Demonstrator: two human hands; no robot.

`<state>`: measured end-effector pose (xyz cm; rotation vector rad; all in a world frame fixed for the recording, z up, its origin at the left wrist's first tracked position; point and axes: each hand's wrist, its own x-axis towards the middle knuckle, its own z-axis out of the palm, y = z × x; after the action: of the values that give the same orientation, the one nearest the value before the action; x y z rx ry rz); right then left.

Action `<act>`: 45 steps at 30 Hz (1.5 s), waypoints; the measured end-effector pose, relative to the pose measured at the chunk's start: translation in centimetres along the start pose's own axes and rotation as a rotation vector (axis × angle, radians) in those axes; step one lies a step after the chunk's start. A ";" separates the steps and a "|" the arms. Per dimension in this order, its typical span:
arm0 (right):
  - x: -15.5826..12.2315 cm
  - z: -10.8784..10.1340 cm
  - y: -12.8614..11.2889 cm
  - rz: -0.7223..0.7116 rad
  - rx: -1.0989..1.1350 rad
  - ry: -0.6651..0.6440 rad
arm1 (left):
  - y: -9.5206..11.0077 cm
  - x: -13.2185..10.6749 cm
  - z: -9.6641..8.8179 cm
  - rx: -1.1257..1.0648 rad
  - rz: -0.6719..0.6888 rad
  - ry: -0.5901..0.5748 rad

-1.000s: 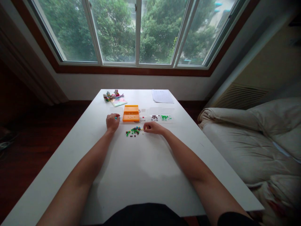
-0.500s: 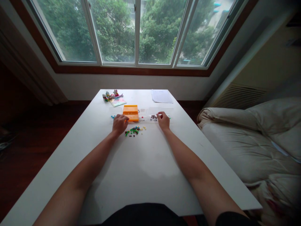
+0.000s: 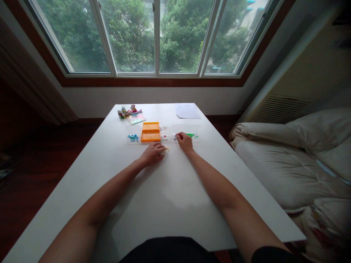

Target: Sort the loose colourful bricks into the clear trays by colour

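My left hand (image 3: 151, 154) lies on the white table (image 3: 164, 197) over a pile of small coloured bricks. Its fingers are drawn together, and only a yellow and a green brick (image 3: 166, 148) show at their tips. My right hand (image 3: 185, 142) rests just right of it, its fingertips pinched at the near edge of a clear tray (image 3: 186, 128). That tray holds green pieces (image 3: 191, 135). I cannot make out what either hand holds. An orange box (image 3: 150, 132) stands behind my left hand.
Blue pieces (image 3: 133, 137) lie in a clear tray left of the orange box. A small built toy on a coloured sheet (image 3: 131, 113) and a paper sheet (image 3: 187, 110) sit at the table's far end. Pale bedding (image 3: 296, 157) lies to the right, below a wide window.
My left hand moved from the blue pieces rightward and nearer, onto the brick pile. My right hand went from the pile up to the clear tray, then shifted a little left along it.
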<state>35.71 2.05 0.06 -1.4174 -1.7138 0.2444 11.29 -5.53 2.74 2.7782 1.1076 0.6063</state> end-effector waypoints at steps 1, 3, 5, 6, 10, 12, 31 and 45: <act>0.0 0.1 -0.1 -0.009 -0.001 -0.009 | 0.0 0.0 0.1 0.003 0.001 -0.007; -0.1 0.2 -0.2 -0.028 0.000 -0.024 | -0.1 0.0 0.3 0.007 0.003 -0.018; -0.2 0.2 -0.3 -0.048 0.006 -0.036 | -0.1 0.0 0.4 0.007 0.012 -0.027; -0.2 0.2 -0.3 -0.054 0.009 -0.040 | -0.1 0.1 0.3 0.007 0.018 -0.031; -0.3 0.1 -0.4 -0.050 0.009 -0.053 | 0.0 0.2 0.0 -0.001 0.030 -0.032; -0.3 0.1 -0.5 -0.053 0.015 -0.057 | 0.0 0.2 -0.1 -0.010 0.026 -0.029; -0.5 0.5 -0.3 -0.122 0.030 -0.049 | 0.8 0.3 0.1 0.068 0.010 -0.040; -0.5 0.5 -0.6 -0.119 0.024 -0.074 | 0.7 0.8 0.3 0.074 0.019 -0.040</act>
<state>34.86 1.62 -0.10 -1.2987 -1.8421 0.2534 12.39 -5.54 2.85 2.8523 1.1196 0.5199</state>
